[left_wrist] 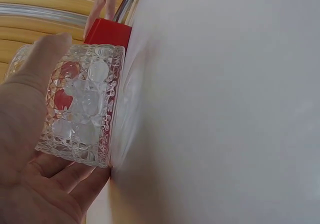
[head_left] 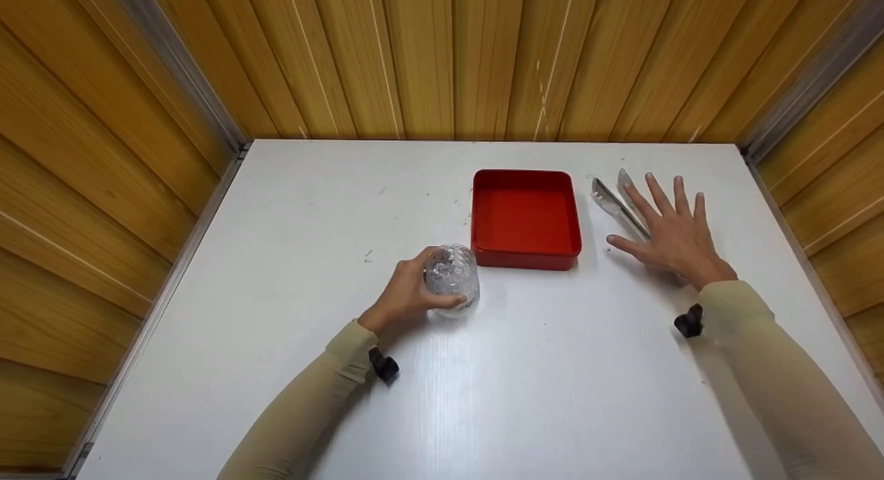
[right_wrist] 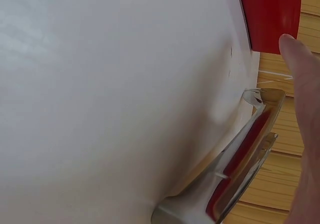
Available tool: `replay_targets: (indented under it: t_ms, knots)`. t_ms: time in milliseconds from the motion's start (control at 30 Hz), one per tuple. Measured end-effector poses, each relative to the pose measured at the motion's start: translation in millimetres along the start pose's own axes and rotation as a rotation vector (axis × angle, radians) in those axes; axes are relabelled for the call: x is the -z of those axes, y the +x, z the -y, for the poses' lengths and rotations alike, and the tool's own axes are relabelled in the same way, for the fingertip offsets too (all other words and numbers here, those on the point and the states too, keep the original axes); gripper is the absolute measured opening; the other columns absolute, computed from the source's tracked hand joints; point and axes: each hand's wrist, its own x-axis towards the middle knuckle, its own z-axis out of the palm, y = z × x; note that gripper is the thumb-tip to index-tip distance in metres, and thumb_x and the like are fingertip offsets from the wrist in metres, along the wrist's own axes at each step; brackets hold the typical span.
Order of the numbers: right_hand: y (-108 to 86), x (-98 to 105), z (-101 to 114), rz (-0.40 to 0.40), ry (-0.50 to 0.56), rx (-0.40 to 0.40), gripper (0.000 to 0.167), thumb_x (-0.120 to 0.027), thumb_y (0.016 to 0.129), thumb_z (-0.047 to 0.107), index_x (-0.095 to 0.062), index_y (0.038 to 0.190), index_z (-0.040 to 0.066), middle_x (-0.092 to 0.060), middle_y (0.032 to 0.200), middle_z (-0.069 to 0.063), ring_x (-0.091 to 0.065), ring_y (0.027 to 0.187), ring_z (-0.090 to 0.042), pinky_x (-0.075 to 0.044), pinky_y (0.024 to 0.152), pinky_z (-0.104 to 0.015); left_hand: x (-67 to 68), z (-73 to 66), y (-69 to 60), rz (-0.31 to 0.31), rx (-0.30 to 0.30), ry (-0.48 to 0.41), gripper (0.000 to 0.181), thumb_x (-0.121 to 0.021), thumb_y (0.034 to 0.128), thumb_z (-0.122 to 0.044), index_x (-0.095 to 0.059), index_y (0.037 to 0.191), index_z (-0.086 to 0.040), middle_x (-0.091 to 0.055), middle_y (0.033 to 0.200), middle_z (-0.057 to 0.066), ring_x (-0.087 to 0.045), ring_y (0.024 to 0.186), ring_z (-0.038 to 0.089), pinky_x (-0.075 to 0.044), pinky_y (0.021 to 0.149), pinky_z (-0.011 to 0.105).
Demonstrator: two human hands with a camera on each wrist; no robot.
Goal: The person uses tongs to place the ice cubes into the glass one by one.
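A clear, patterned glass jar or cup [head_left: 452,276] stands on the white table, just left of the front corner of a red square tray [head_left: 528,260]. My left hand [head_left: 407,293] grips it from the left side, thumb on the near side and fingers around the far side, as the left wrist view also shows with the glass [left_wrist: 82,109]. Over on the right, my right hand [head_left: 680,238] hovers with fingers spread above metal tongs [head_left: 621,210]. In the right wrist view the tongs [right_wrist: 240,159] lie below the thumb, apart from it.
The white table [head_left: 311,224] reaches back to a wood-patterned wall [head_left: 414,59], with similar panels on the left and right. Metal frame posts [head_left: 186,65] run up the corners. The red tray holds nothing visible.
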Motion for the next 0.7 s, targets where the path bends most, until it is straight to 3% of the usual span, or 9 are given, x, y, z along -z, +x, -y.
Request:
replay_targets:
  t_ms: [333,700]
  knots:
    - [-2.2,-1.3,0.5,0.017,0.011,-0.006,0.100,-0.049,0.089,0.080,-0.007,0.166,0.032,0.007,0.172,-0.013,0.015,0.151,-0.051,0.012,0.113,-0.075,23.7,18.2,14.8,-0.081,0.061,0.033,0.084,-0.094,0.0724,-0.037,-0.055,0.140,-0.004,-0.071,0.121,0.014,-0.067,0.109,0.027,-0.055,0.095,0.040]
    - [-6.3,0.5,1.2,0.018,0.026,-0.018,0.100,-0.049,0.088,0.080,-0.008,0.166,0.032,0.009,0.172,-0.012,0.015,0.152,-0.051,0.013,0.113,-0.074,37.7,36.8,39.6,-0.124,0.116,0.029,0.089,-0.094,0.0737,-0.037,-0.051,0.144,-0.003,-0.066,0.133,0.017,-0.062,0.122,0.028,-0.048,0.106,0.041]
